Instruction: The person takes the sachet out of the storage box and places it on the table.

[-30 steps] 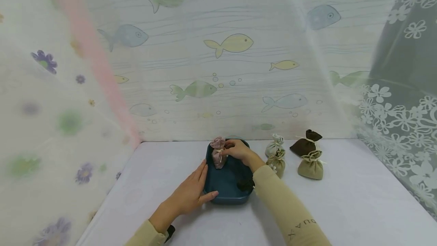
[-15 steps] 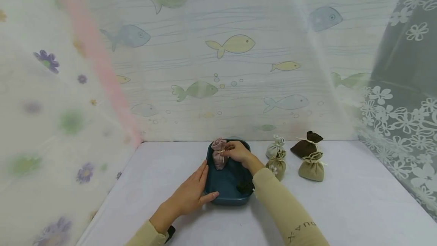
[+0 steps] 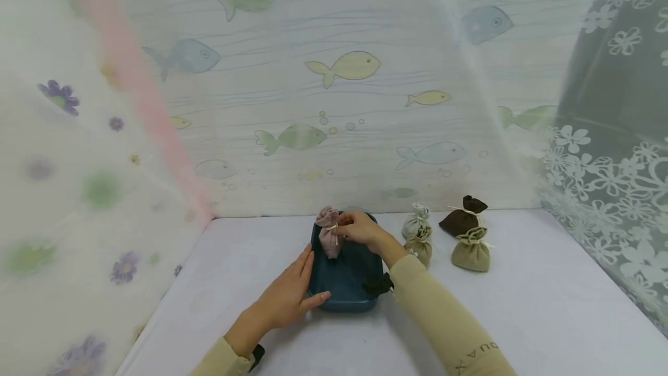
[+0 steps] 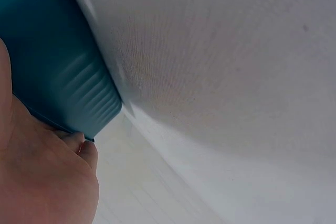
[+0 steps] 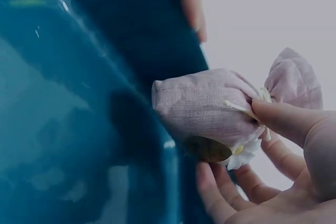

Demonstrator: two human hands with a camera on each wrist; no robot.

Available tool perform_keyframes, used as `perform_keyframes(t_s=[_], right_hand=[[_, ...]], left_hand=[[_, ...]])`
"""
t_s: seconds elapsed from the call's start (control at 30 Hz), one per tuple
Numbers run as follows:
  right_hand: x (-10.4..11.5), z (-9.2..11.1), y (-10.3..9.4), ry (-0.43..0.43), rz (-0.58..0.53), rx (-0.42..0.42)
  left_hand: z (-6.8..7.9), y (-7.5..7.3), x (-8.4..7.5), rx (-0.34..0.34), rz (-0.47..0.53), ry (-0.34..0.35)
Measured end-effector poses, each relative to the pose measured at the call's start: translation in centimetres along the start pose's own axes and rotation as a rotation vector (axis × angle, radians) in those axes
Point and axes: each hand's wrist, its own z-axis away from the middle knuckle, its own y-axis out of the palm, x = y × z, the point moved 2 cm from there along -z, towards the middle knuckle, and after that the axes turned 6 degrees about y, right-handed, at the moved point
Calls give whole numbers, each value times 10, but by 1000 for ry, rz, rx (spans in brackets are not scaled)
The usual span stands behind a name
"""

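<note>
A pink cloth sachet [image 3: 329,242] with a cord-tied neck is held over the far left part of a dark blue tray [image 3: 341,292]. Thumb and fingertips of my right hand [image 3: 362,229] pinch its neck; the right wrist view shows the pink sachet [image 5: 202,106] tilted at the tray's wall, with a white flower and an oval tag on it. Whether its bottom touches the tray I cannot tell. My left hand [image 3: 286,295] lies along the tray's left side with straight fingers, its thumb over the near rim. In the left wrist view that hand [image 4: 44,166] touches the tray's edge.
Right of the tray stand a pale sachet [image 3: 414,223] and an olive sachet [image 3: 420,248], with a dark brown sachet [image 3: 459,222] and a khaki sachet [image 3: 471,255] farther right. A dark object [image 3: 378,285] sits by my right cuff. A fish-print curtain [image 3: 334,103] hangs behind.
The head view has shifted slightly. My right forearm has turned a little outward, with the dark object at its cuff. The pinch on the pink sachet and the left hand's place look the same.
</note>
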Motion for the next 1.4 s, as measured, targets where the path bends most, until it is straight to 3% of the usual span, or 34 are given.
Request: perform_keyframes(t_s=[0.37, 0.83, 1.1, 1.4], right_hand=[[21, 39, -7, -90, 19, 25], [24, 97, -25, -115, 64, 26], [9, 144, -53, -111, 102, 29], [-30, 184, -91, -62, 194, -69]], left_hand=[[0, -2, 0, -4, -8, 0], [1, 1, 2, -35, -9, 2], [1, 2, 1, -39, -17, 12], [0, 0, 0, -26, -32, 3]])
